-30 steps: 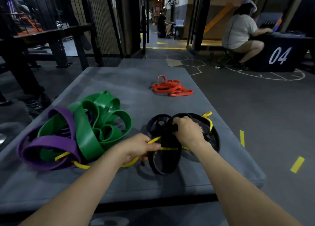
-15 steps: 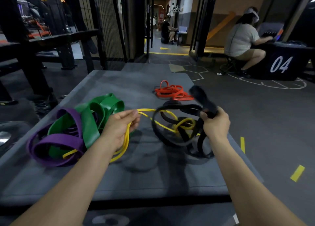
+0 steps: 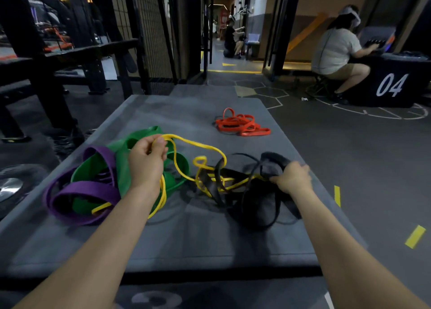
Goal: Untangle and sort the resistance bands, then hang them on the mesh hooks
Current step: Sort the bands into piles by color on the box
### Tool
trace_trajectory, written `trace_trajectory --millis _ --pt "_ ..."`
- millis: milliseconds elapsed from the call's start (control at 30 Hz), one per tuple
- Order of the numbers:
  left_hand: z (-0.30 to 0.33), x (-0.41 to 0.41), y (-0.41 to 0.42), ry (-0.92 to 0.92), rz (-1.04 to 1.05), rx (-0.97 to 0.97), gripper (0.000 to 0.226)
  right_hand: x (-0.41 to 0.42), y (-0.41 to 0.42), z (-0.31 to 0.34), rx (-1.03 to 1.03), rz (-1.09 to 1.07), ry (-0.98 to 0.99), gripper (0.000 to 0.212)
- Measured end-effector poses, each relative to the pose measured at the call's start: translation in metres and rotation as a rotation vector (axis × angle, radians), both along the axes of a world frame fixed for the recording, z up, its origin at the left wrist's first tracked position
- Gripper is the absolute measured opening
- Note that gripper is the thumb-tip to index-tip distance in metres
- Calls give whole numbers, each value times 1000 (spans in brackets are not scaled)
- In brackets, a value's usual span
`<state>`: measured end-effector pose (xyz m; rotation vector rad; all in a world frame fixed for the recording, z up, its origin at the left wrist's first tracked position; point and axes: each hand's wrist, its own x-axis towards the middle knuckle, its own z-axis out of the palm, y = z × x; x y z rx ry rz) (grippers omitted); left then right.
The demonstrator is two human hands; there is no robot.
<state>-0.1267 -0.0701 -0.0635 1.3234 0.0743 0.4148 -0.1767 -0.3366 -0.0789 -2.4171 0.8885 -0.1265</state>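
Grey matting covers the counter point(image 3: 210, 236), a long raised platform whose near edge runs across the bottom of the view and whose right edge drops to the dark floor marked with yellow tape strips point(image 3: 415, 236). The left hand point(image 3: 149, 159) pinches the yellow band point(image 3: 198, 145) between thumb and curled fingers, holding one loop raised above the green band point(image 3: 121, 168); the yellow strand trails down past the wrist and runs right into the black bands point(image 3: 254, 203). The right hand point(image 3: 291, 178) has a closed grip on a gathered bunch of the black bands, near the right edge of the counter. The green band lies interlocked with the purple band point(image 3: 81, 192) at the left side. The orange bands point(image 3: 242, 125) lie in a separate heap toward the far end, well apart from both hands. Bare counter surface lies between the orange heap and the hands, and along the near edge. A black mesh panel point(image 3: 149, 29) stands beyond the far left corner.
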Motion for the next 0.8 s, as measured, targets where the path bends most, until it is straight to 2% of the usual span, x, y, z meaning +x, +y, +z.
trace_trajectory --millis 67,133,200,267,333,400,467,567,633,667,700,733,800 --pt "2 -4 -3 6 -41 -14 18 -2 11 13 -154 1 -56 74" --pt "8 -9 -6 4 -104 -28 18 -3 29 27 -265 106 -304 73" --pt "16 -17 -11 -20 -204 -71 16 0 56 34 -152 378 -448 74" --pt "24 -26 -14 -38 -338 -143 17 1 85 29 67 568 -392 86" --pt "28 -35 -15 -58 -463 -193 24 3 106 16 138 641 -322 91" --pt "29 -39 -13 -71 -542 -237 23 6 115 0 57 655 -292 78" --pt "30 -41 -6 -69 -552 -317 11 9 114 -9 -1 599 -274 60" --pt "30 -34 12 -73 -463 -505 3 13 106 -2 -115 465 -307 37" --pt "25 -23 23 -32 -334 -609 15 14 102 12 -226 434 -384 29" --pt "22 -18 24 4 -264 -577 16 14 101 18 -247 434 -437 24" --pt "18 -14 25 53 -176 -443 14 14 100 25 -244 440 -486 19" --pt "15 -10 26 104 -73 -215 12 15 98 31 -223 457 -523 16" --pt "8 -7 27 172 154 383 20 13 93 39 -202 546 -530 14"
